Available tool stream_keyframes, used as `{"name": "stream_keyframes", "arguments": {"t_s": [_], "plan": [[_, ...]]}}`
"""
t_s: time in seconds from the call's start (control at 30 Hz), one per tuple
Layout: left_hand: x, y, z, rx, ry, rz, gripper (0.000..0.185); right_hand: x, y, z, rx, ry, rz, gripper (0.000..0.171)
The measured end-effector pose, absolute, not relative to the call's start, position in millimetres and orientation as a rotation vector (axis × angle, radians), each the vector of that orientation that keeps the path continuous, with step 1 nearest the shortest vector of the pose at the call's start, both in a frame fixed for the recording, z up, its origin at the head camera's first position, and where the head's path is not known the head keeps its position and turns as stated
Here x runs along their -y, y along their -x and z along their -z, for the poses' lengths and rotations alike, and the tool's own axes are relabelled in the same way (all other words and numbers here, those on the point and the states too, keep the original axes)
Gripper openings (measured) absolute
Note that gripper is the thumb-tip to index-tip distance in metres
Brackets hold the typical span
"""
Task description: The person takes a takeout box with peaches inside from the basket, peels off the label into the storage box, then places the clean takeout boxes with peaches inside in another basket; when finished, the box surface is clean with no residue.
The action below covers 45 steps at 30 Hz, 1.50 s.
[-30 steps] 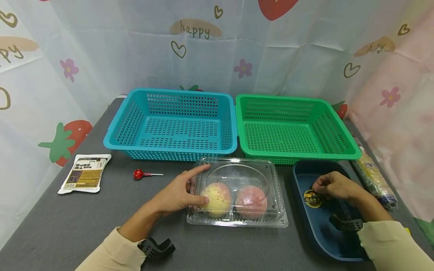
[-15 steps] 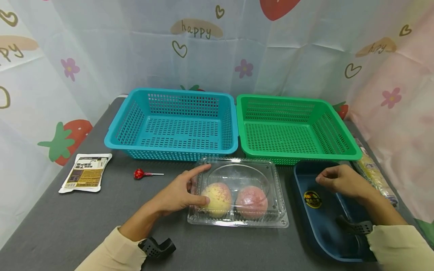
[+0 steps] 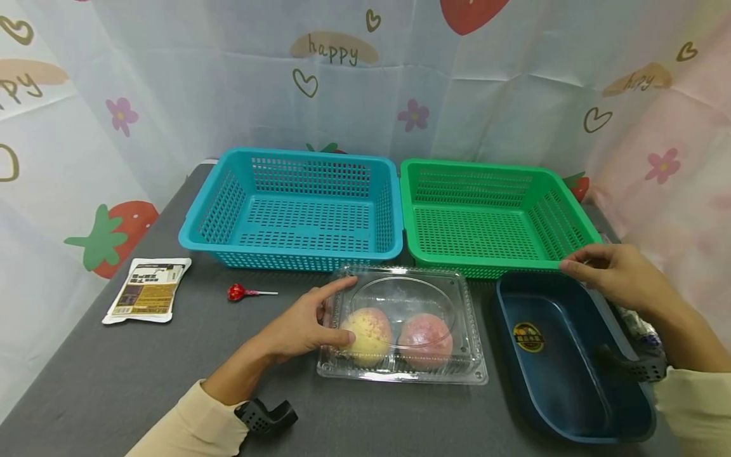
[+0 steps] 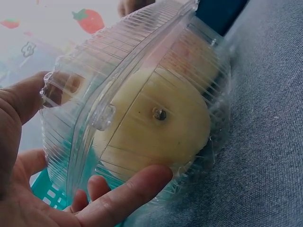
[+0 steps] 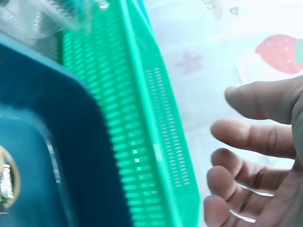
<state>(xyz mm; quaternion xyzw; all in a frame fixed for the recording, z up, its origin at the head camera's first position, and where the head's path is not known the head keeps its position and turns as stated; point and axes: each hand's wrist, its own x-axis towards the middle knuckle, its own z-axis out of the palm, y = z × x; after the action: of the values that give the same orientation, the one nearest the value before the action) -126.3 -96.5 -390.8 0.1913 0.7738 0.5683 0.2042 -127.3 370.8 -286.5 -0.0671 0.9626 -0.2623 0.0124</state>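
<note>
A clear plastic clamshell box (image 3: 462,355) stands on the table with two round fruits inside, one yellow and pink (image 3: 368,339), one pink (image 3: 425,343). My left hand (image 3: 299,327) rests against its left end, index straight at the far corner and thumb on the near side. The left wrist view shows the yellow fruit (image 4: 142,127) through the plastic, beside the thumb (image 4: 137,189). My right hand (image 3: 622,279) hovers over the far right corner of the dark blue basin (image 3: 516,387), near the green basket's corner. Its fingers (image 5: 258,137) are loosely bent and hold nothing.
A blue basket (image 3: 308,222) and a green basket (image 3: 474,228) stand side by side at the back. On the left lie a red lollipop (image 3: 237,292) and a white-and-gold packet (image 3: 148,292). A wrapped package (image 3: 642,330) right of the basin is partly hidden by the right arm.
My right hand has lifted out of the basin and moved right and away from me, to its far right corner. The left hand and the clamshell box have stayed put.
</note>
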Motion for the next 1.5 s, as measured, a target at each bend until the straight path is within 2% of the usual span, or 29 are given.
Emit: {"name": "stream_keyframes", "arguments": {"t_s": [0.23, 0.43, 0.8, 1.0, 1.5], "plan": [[96, 126, 390, -2.171, -0.532, -1.571, 0.085, -375, 136, 273, -3.194, 0.191, 0.847, 0.033], [96, 126, 390, -2.164, -0.520, -1.575, 0.084, -377, 140, 273, -3.259, 0.090, 0.890, 0.043], [96, 126, 390, -2.163, -0.547, -1.576, 0.084, -398, 152, 291, -3.320, 0.013, 0.872, 0.048], [96, 126, 390, -2.164, -0.545, -1.577, 0.084, -412, 157, 303, -3.249, 0.028, 0.827, 0.056], [96, 126, 390, -2.154, -0.544, -1.591, 0.084, -431, 161, 328, -3.084, 0.129, 0.742, 0.060]]}}
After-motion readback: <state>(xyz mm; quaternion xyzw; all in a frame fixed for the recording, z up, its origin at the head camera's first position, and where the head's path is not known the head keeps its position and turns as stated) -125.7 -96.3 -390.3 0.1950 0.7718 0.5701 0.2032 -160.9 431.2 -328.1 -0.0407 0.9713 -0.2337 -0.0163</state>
